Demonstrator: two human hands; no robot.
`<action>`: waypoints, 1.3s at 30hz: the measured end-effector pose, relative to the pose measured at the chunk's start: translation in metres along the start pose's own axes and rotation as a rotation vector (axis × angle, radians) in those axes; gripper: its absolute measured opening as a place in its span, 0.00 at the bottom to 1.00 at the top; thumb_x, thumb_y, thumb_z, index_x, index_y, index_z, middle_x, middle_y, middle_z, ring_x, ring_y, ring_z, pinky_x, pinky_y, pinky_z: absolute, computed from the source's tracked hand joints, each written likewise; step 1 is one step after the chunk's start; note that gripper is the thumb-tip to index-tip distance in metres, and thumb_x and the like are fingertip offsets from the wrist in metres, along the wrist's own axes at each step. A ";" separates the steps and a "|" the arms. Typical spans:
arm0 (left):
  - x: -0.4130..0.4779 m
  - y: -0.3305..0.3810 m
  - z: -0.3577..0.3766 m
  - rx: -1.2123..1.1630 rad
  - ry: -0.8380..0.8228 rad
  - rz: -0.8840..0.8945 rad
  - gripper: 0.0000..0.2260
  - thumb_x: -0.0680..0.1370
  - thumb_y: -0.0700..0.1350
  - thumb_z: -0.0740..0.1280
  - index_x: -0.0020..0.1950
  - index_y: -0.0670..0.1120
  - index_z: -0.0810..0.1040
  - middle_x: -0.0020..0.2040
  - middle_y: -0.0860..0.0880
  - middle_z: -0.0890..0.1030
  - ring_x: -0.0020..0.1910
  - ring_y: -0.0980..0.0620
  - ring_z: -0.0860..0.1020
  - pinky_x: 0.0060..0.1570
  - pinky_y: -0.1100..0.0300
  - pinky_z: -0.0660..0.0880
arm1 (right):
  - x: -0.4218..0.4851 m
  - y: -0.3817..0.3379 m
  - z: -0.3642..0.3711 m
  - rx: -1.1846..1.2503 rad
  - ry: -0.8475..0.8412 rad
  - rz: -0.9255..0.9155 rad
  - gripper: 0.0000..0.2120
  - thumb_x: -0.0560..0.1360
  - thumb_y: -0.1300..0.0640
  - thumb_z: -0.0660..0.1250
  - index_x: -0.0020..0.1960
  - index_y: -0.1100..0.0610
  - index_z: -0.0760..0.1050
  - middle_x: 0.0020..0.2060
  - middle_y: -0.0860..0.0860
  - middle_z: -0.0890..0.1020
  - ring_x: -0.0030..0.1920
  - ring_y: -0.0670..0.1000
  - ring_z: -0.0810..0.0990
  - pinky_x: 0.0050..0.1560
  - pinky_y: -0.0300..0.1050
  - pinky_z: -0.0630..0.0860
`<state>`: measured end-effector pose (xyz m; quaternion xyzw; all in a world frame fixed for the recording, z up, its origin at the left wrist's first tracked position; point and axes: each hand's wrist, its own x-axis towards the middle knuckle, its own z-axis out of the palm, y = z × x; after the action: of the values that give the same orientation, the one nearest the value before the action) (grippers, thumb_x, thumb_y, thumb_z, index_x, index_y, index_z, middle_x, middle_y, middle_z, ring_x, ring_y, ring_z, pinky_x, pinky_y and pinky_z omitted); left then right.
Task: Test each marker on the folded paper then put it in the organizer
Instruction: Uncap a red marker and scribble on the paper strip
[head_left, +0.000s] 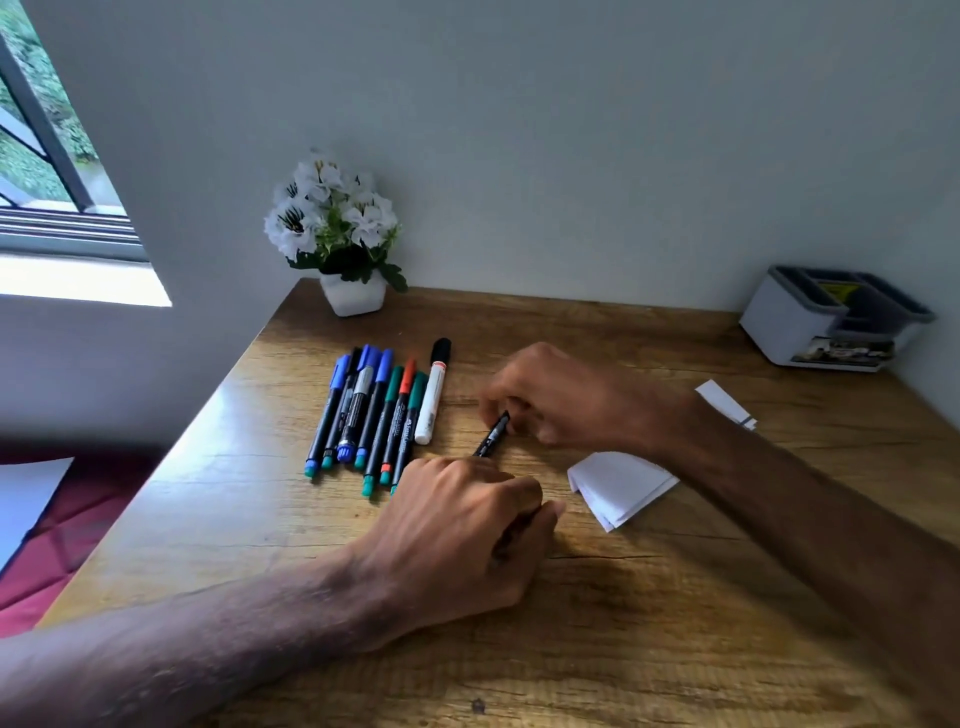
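Both hands are working a black marker (492, 435) over the wooden worktop (675, 597), just right of the marker row. Left hand (462, 530) is curling closed around the lower end of the marker, its fingers (524, 499) wrapped tight. Right hand (545, 397) is pinching the upper end, fingers (491, 410) closing on the tip or cap; cannot tell which, it's blurred. Marker is tilting up to the right between the two hands, above the worktop.

Row of markers (374, 415) is lying side by side left of the hands: blue, green and red caps, plus a white marker (431, 400) with a black cap on the right edge of the row.

Folded paper (618, 486) is lying flat just right of the left hand. Organizer (831, 322), grey-white, is sitting well apart in the far right corner by the wall. A small paper strip (727, 402) is lying beside the right forearm. White flower pot (353, 291) is standing at the back.
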<state>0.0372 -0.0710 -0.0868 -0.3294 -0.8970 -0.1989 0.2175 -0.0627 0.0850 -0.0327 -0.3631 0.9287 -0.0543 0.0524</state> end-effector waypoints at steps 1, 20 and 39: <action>0.000 0.000 0.000 0.003 0.012 -0.002 0.20 0.82 0.57 0.62 0.33 0.49 0.74 0.27 0.55 0.74 0.27 0.54 0.72 0.24 0.57 0.72 | -0.001 0.001 0.000 -0.021 0.006 -0.007 0.14 0.74 0.65 0.74 0.55 0.51 0.81 0.41 0.41 0.73 0.44 0.46 0.79 0.43 0.46 0.79; 0.034 0.020 0.016 -0.159 -0.151 -0.088 0.12 0.81 0.60 0.63 0.63 0.59 0.75 0.56 0.60 0.79 0.51 0.63 0.72 0.45 0.63 0.76 | -0.123 0.053 0.027 0.912 0.669 0.256 0.03 0.76 0.65 0.73 0.46 0.60 0.79 0.37 0.57 0.85 0.36 0.58 0.85 0.36 0.59 0.85; 0.049 0.000 0.024 -0.324 0.021 -0.136 0.20 0.81 0.57 0.65 0.72 0.53 0.73 0.61 0.60 0.79 0.55 0.65 0.76 0.50 0.68 0.74 | -0.132 0.038 0.018 0.980 0.603 0.169 0.09 0.71 0.64 0.76 0.50 0.60 0.84 0.42 0.54 0.88 0.42 0.57 0.88 0.38 0.50 0.85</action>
<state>-0.0025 -0.0341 -0.0811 -0.2964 -0.8711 -0.3586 0.1572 0.0105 0.2017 -0.0478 -0.1897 0.7948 -0.5745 -0.0482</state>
